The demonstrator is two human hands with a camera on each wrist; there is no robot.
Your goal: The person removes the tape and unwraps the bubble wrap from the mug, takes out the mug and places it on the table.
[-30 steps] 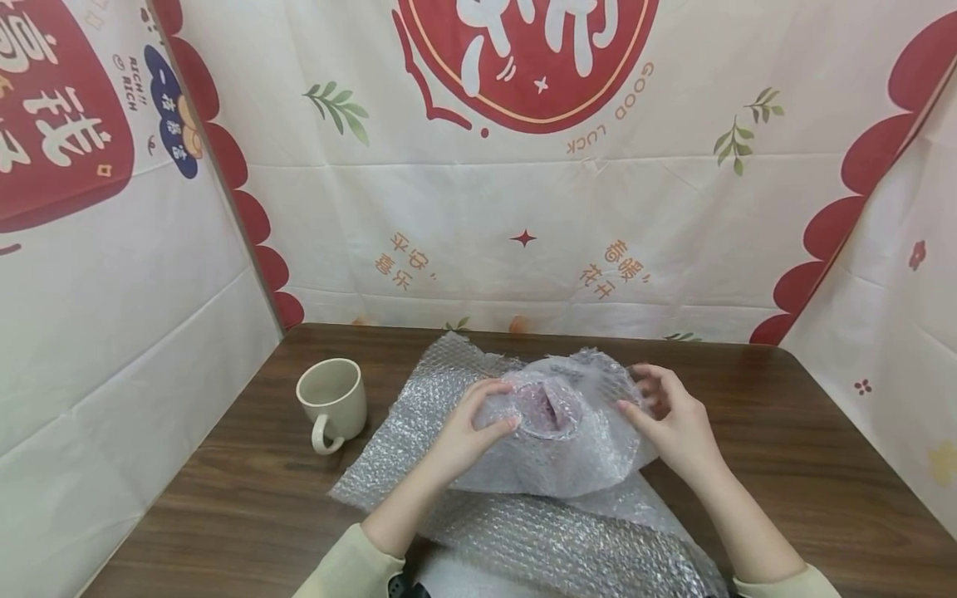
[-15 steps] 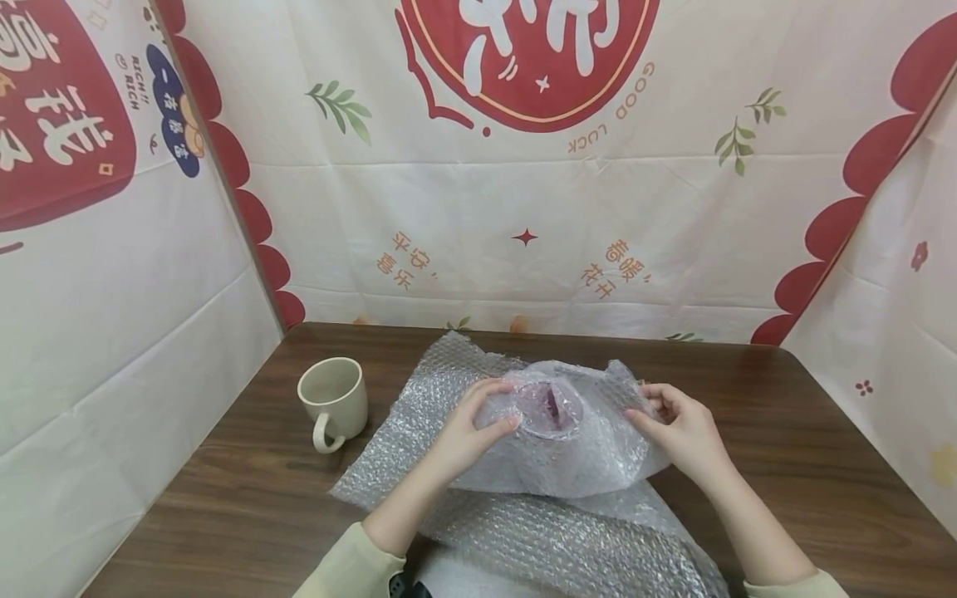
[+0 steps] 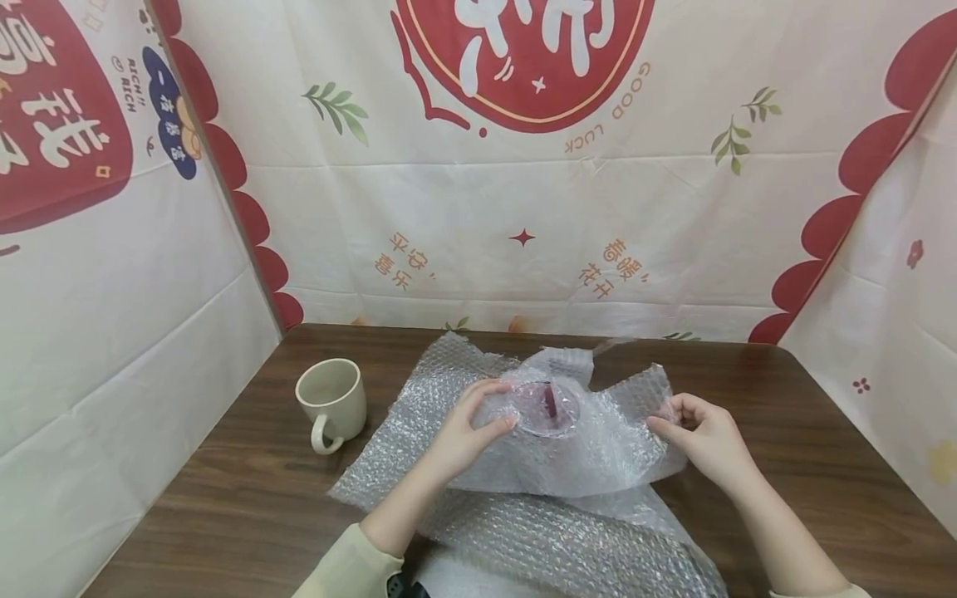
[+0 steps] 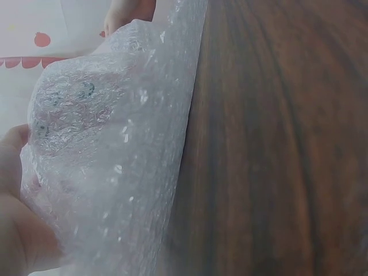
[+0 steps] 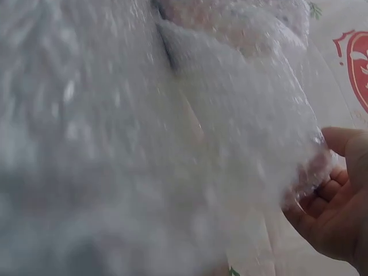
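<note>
A cup-like thing with a round, pinkish rim [image 3: 549,409] stands under bubble wrap [image 3: 583,465] in the head view. Green marks show faintly through the wrap [image 4: 80,109] in the left wrist view; the exact kind is hard to tell. My left hand [image 3: 467,433] grips its left side, thumb near and fingers at the rim. To the right, my right hand [image 3: 706,436] pinches a free flap of bubble wrap [image 3: 639,397] between thumb and fingers, pulled out from the cup. The right wrist view has the wrap [image 5: 247,126] close up, with the hand [image 5: 339,207] at its edge.
A cream mug [image 3: 332,407] stands on the left of the brown wooden table [image 3: 224,498], its handle facing the person. More bubble wrap [image 3: 553,536] lies spread beneath the cup toward the near edge. Printed cloth walls [image 3: 449,191] enclose the back and sides.
My right hand has moved right and slightly down, drawing the bubble wrap flap away from the cup. Another piece of wrap now stands up behind the rim. The left hand stays put.
</note>
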